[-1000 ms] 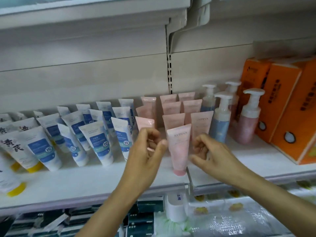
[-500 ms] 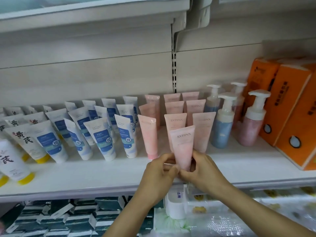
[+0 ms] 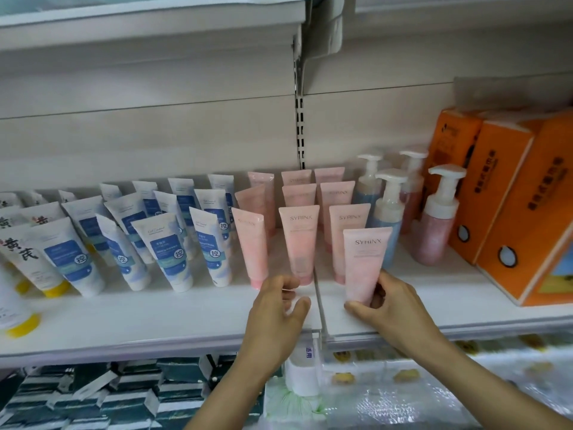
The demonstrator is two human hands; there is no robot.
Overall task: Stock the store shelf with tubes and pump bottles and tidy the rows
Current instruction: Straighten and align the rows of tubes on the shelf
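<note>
Right hand (image 3: 392,301) holds a pink tube (image 3: 366,262) upright at the shelf (image 3: 155,318) front.

I see its thumb under the cap and fingers curled round the lower right side, forearm reaching in from lower right. My left hand (image 3: 279,308) hovers beside it, fingers loosely curled, gripping nothing, just before the pink rows.

A white shelf board (image 3: 155,318) runs across the view, split near the middle by a thin clear divider (image 3: 319,302). Behind it stands a pale panelled back wall (image 3: 155,128), with a slotted metal upright (image 3: 299,135) at twelve o'clock. An upper shelf (image 3: 148,23) overhangs the top. At five o'clock, a lower level holds goods under shiny plastic wrap (image 3: 434,389). Light is soft and even.
</note>
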